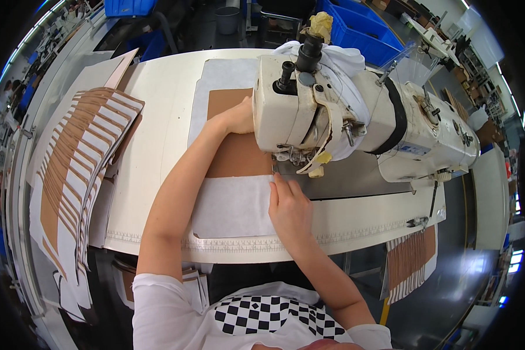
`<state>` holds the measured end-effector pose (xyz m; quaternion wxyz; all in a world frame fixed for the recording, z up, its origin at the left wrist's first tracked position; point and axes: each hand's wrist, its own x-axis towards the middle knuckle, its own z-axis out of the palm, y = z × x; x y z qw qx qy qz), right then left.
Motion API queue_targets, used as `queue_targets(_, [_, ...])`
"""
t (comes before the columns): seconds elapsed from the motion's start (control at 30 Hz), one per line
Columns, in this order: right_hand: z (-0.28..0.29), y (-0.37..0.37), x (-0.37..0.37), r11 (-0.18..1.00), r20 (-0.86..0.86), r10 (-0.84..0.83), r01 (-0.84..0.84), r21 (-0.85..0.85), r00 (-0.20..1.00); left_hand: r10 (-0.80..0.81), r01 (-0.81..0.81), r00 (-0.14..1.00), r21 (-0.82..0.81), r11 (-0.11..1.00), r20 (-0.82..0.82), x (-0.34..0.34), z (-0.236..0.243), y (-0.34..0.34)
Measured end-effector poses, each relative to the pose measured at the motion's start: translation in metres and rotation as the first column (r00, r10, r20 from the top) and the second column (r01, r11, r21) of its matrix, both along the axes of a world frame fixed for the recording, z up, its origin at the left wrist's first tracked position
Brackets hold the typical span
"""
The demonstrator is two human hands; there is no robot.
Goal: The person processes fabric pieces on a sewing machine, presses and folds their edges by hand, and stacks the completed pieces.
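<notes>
A brown panel is laid on a white sheet, both spread on the bench at the left of the sewing machine; the sheet's near edge is set just beside the ruler strip along the bench's near edge. The left hand is placed over the panel's far part, its fingers hidden by the machine (grip cannot be told). The right hand is held with fingertips gathered at the panel's near right corner, just beside the metal foot parts; whether the edge is pinched or only pressed cannot be made out.

Both layers are best kept flat and square, the right edge steered with light, even pressure rather than pulled. The right fingertips should be kept clear of the foot parts. Slack near the left forearm is to be watched for, since a pucker could be caught
</notes>
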<state>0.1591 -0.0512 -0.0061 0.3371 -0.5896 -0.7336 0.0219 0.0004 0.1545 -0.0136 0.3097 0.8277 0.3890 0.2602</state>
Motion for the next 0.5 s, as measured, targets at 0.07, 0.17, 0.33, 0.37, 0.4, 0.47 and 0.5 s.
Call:
queue_targets(0.07, [-0.001, -0.001, -0.001, 1.0, 0.014, -0.007, 0.007, 0.002, 1.0, -0.05, 0.048, 0.996, -0.027, 0.998, -0.074, -0.001, 0.0, 0.003])
queue_targets(0.17, [-0.003, 0.0, 0.0, 1.0, 0.033, -0.018, 0.017, 0.021, 0.999, -0.018, 0.018, 0.99, -0.003, 1.0, -0.142, 0.0, -0.001, 0.006])
queue_targets(0.33, [-0.002, 0.0, -0.002, 0.999, 0.063, -0.016, 0.013, 0.043, 0.998, 0.023, -0.025, 0.999, 0.039, 0.999, 0.031, -0.004, -0.002, 0.007])
queue_targets(0.37, [-0.002, 0.0, -0.003, 0.999, 0.06, -0.011, 0.009, 0.037, 0.998, 0.035, -0.038, 0.999, 0.111, 0.993, 0.032, -0.004, -0.003, 0.003])
queue_targets(0.4, [-0.002, 0.0, -0.001, 0.999, 0.059, -0.015, 0.013, 0.032, 0.998, 0.028, -0.032, 0.999, 0.111, 0.993, 0.033, -0.001, 0.008, -0.006])
queue_targets(0.47, [-0.003, -0.001, 0.001, 0.999, 0.051, -0.013, 0.011, 0.034, 0.999, 0.154, -0.154, 0.987, 0.001, 0.988, -0.055, -0.004, 0.026, -0.037])
queue_targets(0.5, [-0.003, -0.002, 0.001, 0.999, 0.045, -0.007, 0.006, 0.035, 0.999, 0.156, -0.157, 0.986, 0.0, 0.988, -0.057, -0.008, 0.026, -0.05])
